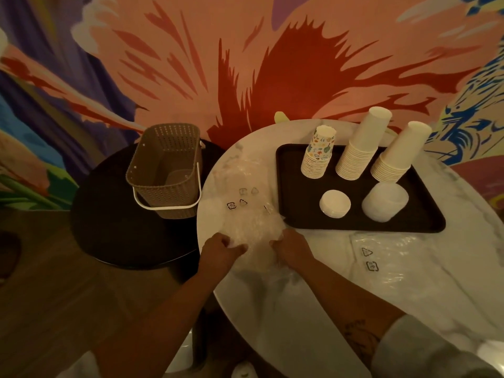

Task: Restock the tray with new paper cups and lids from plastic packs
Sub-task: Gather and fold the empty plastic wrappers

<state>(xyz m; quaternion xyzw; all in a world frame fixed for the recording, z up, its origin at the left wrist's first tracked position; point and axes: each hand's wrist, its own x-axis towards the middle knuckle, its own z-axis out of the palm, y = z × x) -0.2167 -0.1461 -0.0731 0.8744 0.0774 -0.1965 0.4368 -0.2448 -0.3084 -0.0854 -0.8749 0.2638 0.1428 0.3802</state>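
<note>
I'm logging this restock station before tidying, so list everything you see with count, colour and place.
tray: 1, dark, on marble table
patterned paper cup stack: 1, white with coloured prints, tray's back left
plain paper cup stacks: 2, cream, tray's back middle and back right
white lid stack: 1, white, tray's front left
translucent lid stack: 1, whitish, tray's front right
crumpled plastic pack: 1, clear, left of tray, in both hands
flat plastic pack: 1, clear, marble table, nearer than tray
basket: 1, brown with white handle, on black table
marble table: 1, white
black table: 1, black, left of marble table
mural wall: 1, multicoloured, behind tables
left hand: 1, grips crumpled plastic pack
right hand: 1, grips crumpled plastic pack
</note>
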